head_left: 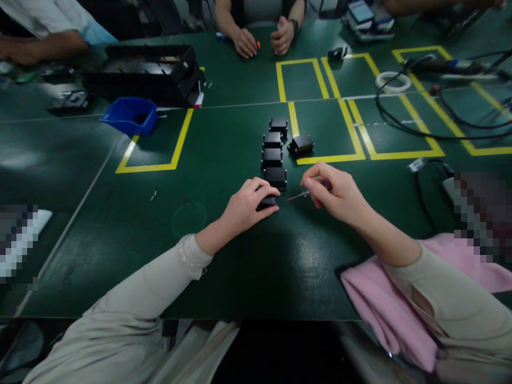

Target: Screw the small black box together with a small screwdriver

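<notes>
My left hand (248,205) is closed over a small black box (267,202) on the green table (200,176), holding it down. My right hand (334,192) pinches a thin screwdriver (294,198) whose metal tip points left at that box. Just beyond stands a column of several identical black boxes (273,156), and one more black box (301,144) lies tilted to their right on a yellow tape line.
A blue bin (130,115) and a black tray (148,72) sit at the back left. Cables (420,130) and a white tape roll (392,81) lie at the back right. Pink cloth (384,314) lies under my right forearm. Other people's hands (264,41) rest at the far edge.
</notes>
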Available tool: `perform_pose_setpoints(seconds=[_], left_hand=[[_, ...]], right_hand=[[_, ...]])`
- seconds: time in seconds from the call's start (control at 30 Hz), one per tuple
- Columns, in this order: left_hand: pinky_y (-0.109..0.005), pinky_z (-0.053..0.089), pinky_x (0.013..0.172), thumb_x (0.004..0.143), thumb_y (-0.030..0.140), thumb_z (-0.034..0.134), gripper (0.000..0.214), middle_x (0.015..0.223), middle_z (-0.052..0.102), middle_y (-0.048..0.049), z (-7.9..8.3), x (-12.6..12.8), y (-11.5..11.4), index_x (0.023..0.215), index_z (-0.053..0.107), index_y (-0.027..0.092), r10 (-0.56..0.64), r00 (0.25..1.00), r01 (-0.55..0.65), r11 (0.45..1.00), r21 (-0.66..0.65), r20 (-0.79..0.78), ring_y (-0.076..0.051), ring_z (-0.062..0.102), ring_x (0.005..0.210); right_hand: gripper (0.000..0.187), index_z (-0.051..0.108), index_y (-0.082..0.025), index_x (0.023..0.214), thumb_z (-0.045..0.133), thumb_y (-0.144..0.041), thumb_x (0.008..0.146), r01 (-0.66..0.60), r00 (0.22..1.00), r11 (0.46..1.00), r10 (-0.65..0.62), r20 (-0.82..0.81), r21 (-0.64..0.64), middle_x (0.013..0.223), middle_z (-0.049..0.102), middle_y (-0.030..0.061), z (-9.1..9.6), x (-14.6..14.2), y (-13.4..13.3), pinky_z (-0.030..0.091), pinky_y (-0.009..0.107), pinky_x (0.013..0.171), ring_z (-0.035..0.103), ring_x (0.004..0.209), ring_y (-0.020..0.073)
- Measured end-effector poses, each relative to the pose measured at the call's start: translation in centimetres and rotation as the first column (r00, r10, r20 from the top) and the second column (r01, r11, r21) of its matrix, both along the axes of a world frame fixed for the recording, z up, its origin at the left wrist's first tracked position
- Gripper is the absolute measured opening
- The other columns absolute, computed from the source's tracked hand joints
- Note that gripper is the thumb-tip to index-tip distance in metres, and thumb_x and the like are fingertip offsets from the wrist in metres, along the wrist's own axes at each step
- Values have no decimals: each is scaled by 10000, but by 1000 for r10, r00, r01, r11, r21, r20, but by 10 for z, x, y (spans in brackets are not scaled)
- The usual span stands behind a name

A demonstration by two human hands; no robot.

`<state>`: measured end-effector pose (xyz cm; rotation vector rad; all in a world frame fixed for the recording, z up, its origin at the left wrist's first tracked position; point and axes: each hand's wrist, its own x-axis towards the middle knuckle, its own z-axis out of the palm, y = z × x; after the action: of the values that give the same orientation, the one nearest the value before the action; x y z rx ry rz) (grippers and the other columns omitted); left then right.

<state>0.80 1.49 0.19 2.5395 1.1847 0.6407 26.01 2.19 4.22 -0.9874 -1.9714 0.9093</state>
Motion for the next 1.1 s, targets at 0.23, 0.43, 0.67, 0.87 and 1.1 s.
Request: perform_pose_setpoints(seconds=[0.23, 0.43, 0.67, 0.87, 1.1], left_hand=[[-415, 539, 920, 925, 262, 726, 280, 1172, 617, -79, 1, 0, 0, 1186, 634, 222, 5, 1000, -5, 1000, -7, 1, -257, 593, 1095], [-415, 540, 915, 930, 269, 722, 282, 1183, 615, -79, 0, 0, 0, 1193, 628, 228, -1, 1000, 2, 1000, -3, 3, -256, 591, 1096], [-407, 543, 904, 926, 262, 722, 280, 1176, 616, -77, 1, 1, 0, 1189, 630, 230, 3, 1000, -3, 1000, -5, 1, -254, 594, 1089], [-412, 540, 910, 928, 267, 718, 276, 1176, 615, -77, 1, 0, 0, 1187, 630, 232, 1, 1000, -1, 1000, -7, 1, -256, 593, 1094], [-419, 536, 921, 933, 272, 715, 280, 1182, 612, -80, 0, 0, 0, 1196, 629, 228, -1, 1000, 1, 1000, -3, -2, -257, 590, 1095]], right_hand=[[58, 524, -221, 953, 567, -182, 956, 8, 1000, 997, -8, -1, 72, 597, 514, -83, 0, 0, 1, 368, 237, 531, 503, 496, 90], [105, 523, -224, 916, 551, -263, 1008, -4, 1000, 1000, 4, -3, -9, 551, 508, -92, 1, 0, 0, 340, 233, 475, 471, 415, 78], [74, 528, -219, 933, 545, -228, 1004, 6, 1000, 999, -6, -4, 45, 567, 507, -91, -1, 0, 0, 362, 233, 513, 497, 454, 79], [131, 530, -221, 906, 554, -288, 1016, 13, 1000, 1000, -13, -7, 15, 560, 513, -90, -1, 0, 0, 339, 229, 471, 480, 416, 72], [36, 514, -226, 973, 543, -215, 991, 25, 1000, 999, -24, -17, 46, 576, 502, -96, -2, -1, 0, 367, 239, 510, 492, 446, 82]])
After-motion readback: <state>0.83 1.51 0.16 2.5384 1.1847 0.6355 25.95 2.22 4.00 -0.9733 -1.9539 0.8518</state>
